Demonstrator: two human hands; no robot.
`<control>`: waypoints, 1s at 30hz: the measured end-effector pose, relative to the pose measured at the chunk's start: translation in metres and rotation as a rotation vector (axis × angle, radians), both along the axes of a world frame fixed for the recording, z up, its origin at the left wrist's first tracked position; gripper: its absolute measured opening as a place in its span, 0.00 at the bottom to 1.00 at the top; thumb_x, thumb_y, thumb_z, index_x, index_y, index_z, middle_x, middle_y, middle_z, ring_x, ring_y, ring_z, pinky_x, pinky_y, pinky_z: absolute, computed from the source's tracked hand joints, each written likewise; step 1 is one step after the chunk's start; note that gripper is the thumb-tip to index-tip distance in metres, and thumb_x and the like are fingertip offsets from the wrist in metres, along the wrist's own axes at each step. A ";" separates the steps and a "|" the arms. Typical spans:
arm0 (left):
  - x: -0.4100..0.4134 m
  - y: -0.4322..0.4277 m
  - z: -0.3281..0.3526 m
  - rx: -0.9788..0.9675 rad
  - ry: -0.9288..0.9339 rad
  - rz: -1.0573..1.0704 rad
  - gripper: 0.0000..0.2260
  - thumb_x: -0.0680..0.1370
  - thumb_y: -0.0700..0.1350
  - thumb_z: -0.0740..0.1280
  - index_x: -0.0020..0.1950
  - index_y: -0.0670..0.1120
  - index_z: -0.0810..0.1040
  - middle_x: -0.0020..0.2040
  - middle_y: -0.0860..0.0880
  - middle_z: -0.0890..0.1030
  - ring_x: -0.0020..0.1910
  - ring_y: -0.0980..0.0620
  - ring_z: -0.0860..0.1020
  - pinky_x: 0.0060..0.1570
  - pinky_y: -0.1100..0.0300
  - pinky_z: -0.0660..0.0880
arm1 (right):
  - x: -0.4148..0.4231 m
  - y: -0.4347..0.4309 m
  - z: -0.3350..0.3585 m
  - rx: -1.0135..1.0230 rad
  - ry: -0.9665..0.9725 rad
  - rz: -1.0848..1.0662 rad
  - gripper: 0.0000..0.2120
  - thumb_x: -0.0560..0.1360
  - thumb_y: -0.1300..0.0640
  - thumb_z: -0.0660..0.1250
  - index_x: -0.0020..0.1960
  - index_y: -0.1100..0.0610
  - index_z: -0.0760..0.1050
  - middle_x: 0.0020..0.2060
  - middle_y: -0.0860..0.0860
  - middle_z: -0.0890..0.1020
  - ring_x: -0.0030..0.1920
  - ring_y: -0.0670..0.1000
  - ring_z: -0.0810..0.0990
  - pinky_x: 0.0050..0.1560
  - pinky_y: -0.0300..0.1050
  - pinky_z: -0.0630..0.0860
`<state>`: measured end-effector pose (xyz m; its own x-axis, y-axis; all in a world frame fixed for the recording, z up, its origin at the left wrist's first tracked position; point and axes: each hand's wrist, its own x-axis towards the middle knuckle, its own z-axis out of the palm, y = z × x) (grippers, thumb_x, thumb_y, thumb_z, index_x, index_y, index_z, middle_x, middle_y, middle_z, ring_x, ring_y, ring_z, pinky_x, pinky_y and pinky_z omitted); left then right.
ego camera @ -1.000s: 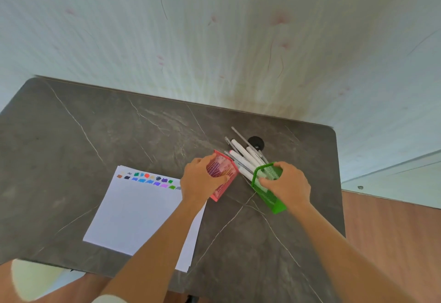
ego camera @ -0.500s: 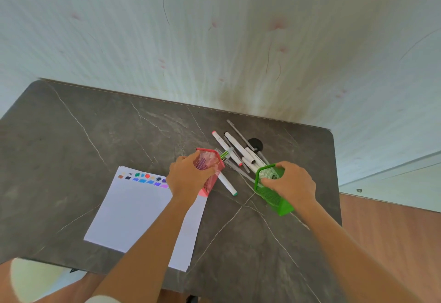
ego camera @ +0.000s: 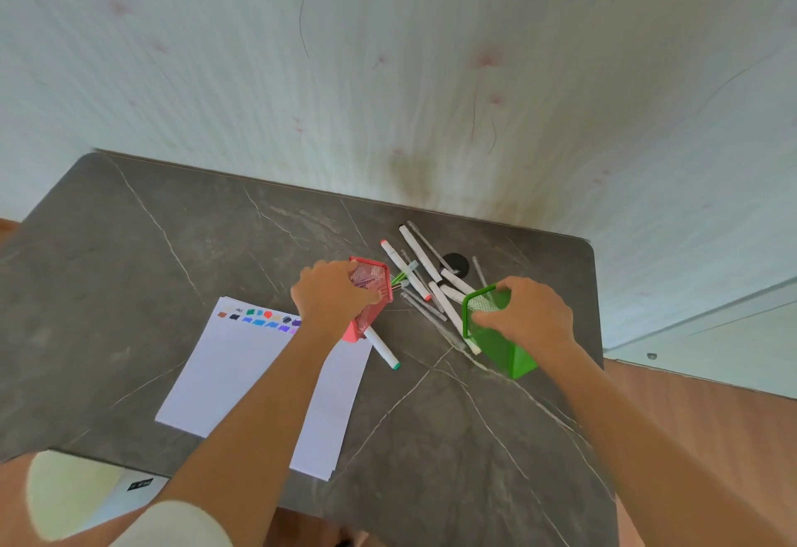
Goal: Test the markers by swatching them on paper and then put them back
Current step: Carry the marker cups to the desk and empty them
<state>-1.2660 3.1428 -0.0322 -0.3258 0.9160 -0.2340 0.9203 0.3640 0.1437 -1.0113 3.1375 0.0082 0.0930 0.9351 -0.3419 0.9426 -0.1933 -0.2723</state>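
**While both hands tilt mesh holders, markers lie loose between them**

Curled round the rim of a pink mesh pen holder point(ego camera: 373, 287), the left hand point(ego camera: 330, 296) fingers grip it tipped over. The right hand point(ego camera: 532, 313) fingers wrap a green mesh pen holder point(ego camera: 500, 344), also tilted. The grey veined desk point(ego camera: 129, 244) meets a pale striped wall point(ego camera: 388, 72), with wooden floor point(ego camera: 711, 417) at right. White paper point(ego camera: 241, 374) bears colour swatches point(ego camera: 258, 318) along its top. White-barrelled markers point(ego camera: 420, 251) lie scattered between the holders, and a teal-capped marker point(ego camera: 381, 348) pokes from beneath the pink one.
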 end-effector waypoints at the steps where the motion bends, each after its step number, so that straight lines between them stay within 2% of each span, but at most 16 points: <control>1: 0.000 0.001 0.003 -0.007 0.012 -0.008 0.27 0.67 0.68 0.66 0.63 0.58 0.74 0.53 0.51 0.80 0.51 0.49 0.77 0.45 0.56 0.74 | 0.000 0.001 0.002 -0.001 -0.001 0.006 0.23 0.64 0.41 0.72 0.57 0.47 0.76 0.44 0.46 0.78 0.44 0.50 0.75 0.42 0.43 0.71; 5: 0.003 0.005 0.018 -0.036 0.032 -0.017 0.26 0.66 0.68 0.68 0.58 0.55 0.77 0.45 0.52 0.79 0.43 0.52 0.76 0.40 0.59 0.71 | 0.000 0.002 0.006 -0.005 0.005 0.041 0.26 0.65 0.40 0.71 0.61 0.47 0.74 0.50 0.47 0.80 0.49 0.50 0.78 0.42 0.42 0.71; 9: 0.005 0.005 0.028 -0.073 0.016 -0.019 0.29 0.65 0.68 0.69 0.62 0.55 0.75 0.51 0.51 0.80 0.49 0.49 0.79 0.40 0.59 0.69 | -0.001 0.001 0.009 -0.007 0.013 0.065 0.27 0.66 0.41 0.71 0.62 0.48 0.74 0.52 0.48 0.80 0.50 0.51 0.77 0.44 0.43 0.71; 12: 0.007 0.006 0.035 -0.094 0.021 -0.014 0.31 0.65 0.68 0.70 0.63 0.55 0.74 0.52 0.51 0.80 0.48 0.49 0.78 0.39 0.59 0.67 | -0.001 0.003 0.012 -0.010 0.010 0.080 0.26 0.66 0.41 0.71 0.61 0.48 0.74 0.51 0.48 0.80 0.46 0.49 0.75 0.43 0.43 0.71; 16: 0.010 0.006 0.042 -0.086 0.027 -0.001 0.28 0.66 0.67 0.69 0.61 0.55 0.75 0.48 0.51 0.80 0.41 0.51 0.74 0.39 0.60 0.68 | 0.003 0.005 0.014 -0.010 0.025 0.084 0.27 0.66 0.40 0.71 0.63 0.47 0.73 0.54 0.48 0.80 0.50 0.51 0.78 0.46 0.44 0.73; 19: 0.011 0.006 0.040 -0.037 -0.015 0.008 0.27 0.64 0.68 0.69 0.57 0.56 0.77 0.45 0.53 0.80 0.43 0.50 0.77 0.40 0.60 0.70 | 0.011 0.006 0.013 0.026 0.080 0.057 0.29 0.64 0.39 0.72 0.63 0.46 0.73 0.57 0.47 0.79 0.54 0.51 0.78 0.48 0.45 0.72; 23: 0.015 0.002 0.032 0.025 -0.147 0.042 0.27 0.64 0.69 0.68 0.61 0.61 0.75 0.50 0.54 0.80 0.49 0.49 0.79 0.47 0.56 0.74 | 0.023 0.004 0.010 0.061 0.186 0.005 0.29 0.64 0.38 0.73 0.62 0.45 0.73 0.57 0.45 0.78 0.54 0.50 0.78 0.49 0.45 0.73; 26: 0.019 -0.003 0.024 0.029 -0.282 0.074 0.30 0.67 0.68 0.68 0.66 0.59 0.72 0.53 0.53 0.79 0.50 0.50 0.78 0.49 0.56 0.75 | 0.034 0.000 0.005 0.094 0.260 -0.032 0.28 0.64 0.39 0.74 0.61 0.46 0.73 0.55 0.44 0.78 0.49 0.48 0.76 0.47 0.44 0.73; 30: 0.031 -0.008 0.015 0.096 -0.619 0.134 0.34 0.65 0.66 0.72 0.67 0.56 0.71 0.57 0.53 0.79 0.49 0.52 0.78 0.53 0.54 0.77 | 0.052 -0.009 -0.011 0.178 0.468 -0.133 0.29 0.63 0.42 0.77 0.61 0.46 0.72 0.56 0.44 0.78 0.55 0.47 0.77 0.53 0.48 0.76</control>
